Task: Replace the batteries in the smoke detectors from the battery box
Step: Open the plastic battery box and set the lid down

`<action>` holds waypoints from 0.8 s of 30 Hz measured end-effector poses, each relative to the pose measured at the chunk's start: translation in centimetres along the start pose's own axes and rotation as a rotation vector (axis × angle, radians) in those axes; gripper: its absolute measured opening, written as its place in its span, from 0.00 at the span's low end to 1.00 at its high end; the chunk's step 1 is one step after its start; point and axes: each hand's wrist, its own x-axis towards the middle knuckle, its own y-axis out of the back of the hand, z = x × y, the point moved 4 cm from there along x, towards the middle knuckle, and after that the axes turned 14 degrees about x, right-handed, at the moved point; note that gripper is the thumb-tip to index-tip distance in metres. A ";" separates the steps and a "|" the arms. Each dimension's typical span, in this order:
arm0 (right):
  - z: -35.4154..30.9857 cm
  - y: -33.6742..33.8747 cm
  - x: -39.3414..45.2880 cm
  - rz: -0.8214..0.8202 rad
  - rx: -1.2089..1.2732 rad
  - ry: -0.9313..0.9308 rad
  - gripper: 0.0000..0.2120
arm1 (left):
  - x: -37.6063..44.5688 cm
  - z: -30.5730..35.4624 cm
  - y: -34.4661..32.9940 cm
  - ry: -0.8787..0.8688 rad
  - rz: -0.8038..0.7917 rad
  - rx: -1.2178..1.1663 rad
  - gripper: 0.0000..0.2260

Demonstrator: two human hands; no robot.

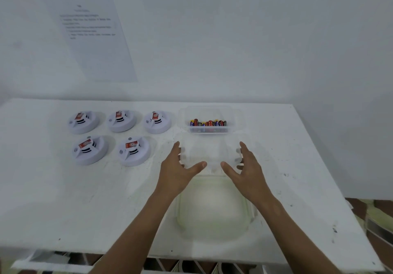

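Several white round smoke detectors [133, 150] with red labels lie in two rows on the left of the white table [63, 199]. To their right stands a clear plastic battery box [209, 125] holding several coloured batteries [208, 123]. Its transparent lid [210, 152] is folded open towards me. My left hand [178, 171] holds the lid's left edge, thumb on top and fingers showing through the plastic. My right hand [246, 171] holds the right edge the same way.
A second clear container [180, 214] with a greenish rim sits on the table between my forearms, close to the front edge. A printed sheet [91, 33] hangs on the white wall behind. Patterned floor shows past the table's right side.
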 end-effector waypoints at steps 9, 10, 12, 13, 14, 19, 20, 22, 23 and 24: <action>0.1 -0.2 1.8 -0.016 -0.009 -0.007 0.39 | 1.7 0.0 -0.1 0.000 -0.002 0.065 0.47; 0.1 -0.2 1.8 -0.015 -0.007 -0.010 0.39 | 1.8 0.0 -0.1 0.000 -0.002 0.065 0.47; 0.0 -0.2 1.9 -0.012 -0.008 -0.013 0.39 | 2.0 0.0 -0.1 -0.004 -0.004 0.068 0.47; 0.0 -0.2 2.0 -0.011 -0.010 -0.014 0.39 | 2.1 0.0 -0.1 -0.007 -0.005 0.069 0.47; 0.0 -0.3 2.1 -0.009 -0.012 -0.013 0.39 | 2.2 -0.1 -0.1 -0.010 -0.005 0.066 0.47; 0.0 -0.2 2.3 -0.014 -0.025 -0.027 0.39 | 2.4 0.0 0.0 -0.017 -0.005 0.062 0.47; 0.0 -0.2 2.3 -0.018 -0.026 -0.030 0.39 | 2.5 0.0 0.0 -0.017 -0.005 0.066 0.47; -0.2 -0.1 2.2 -0.020 -0.031 -0.026 0.40 | 2.4 0.0 0.0 -0.018 -0.002 0.075 0.47; -0.4 -0.1 2.1 -0.016 -0.042 -0.019 0.41 | 2.3 0.0 0.2 -0.019 0.001 0.077 0.47; -0.7 0.0 2.0 -0.013 -0.062 -0.007 0.42 | 2.2 0.1 0.4 -0.020 0.011 0.072 0.46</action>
